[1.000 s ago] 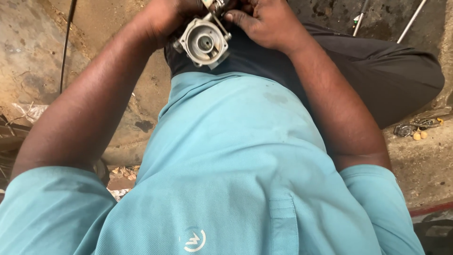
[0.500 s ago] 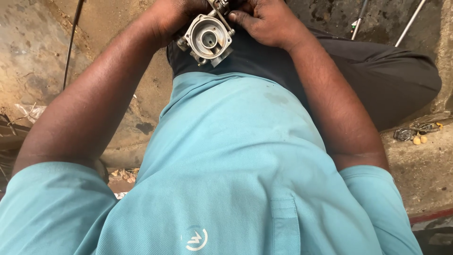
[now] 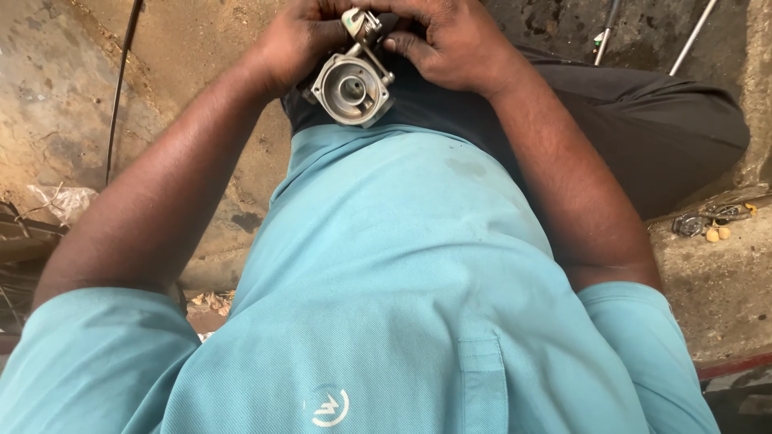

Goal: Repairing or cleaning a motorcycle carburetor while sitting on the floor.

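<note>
Head view shows our left hand (image 3: 301,40) and right hand (image 3: 450,44) pinching a grey metal carburettor body (image 3: 351,87) between them, fingers (image 3: 406,42) curled tight on its top fitting (image 3: 359,22). It hangs just below the fingers, over our lap, its round bore facing up and empty; how far the work has come we cannot tell. Outward lie our teal shirt (image 3: 418,281), dark trousers (image 3: 643,120), rough concrete floor (image 3: 56,96), a black cable (image 3: 121,88), two metal rods (image 3: 691,36), small parts on a ledge (image 3: 712,221).

hands (image 3: 450,40): 2 | metal carburetor body (image 3: 351,87): 1 | rods (image 3: 693,36): 2
</note>
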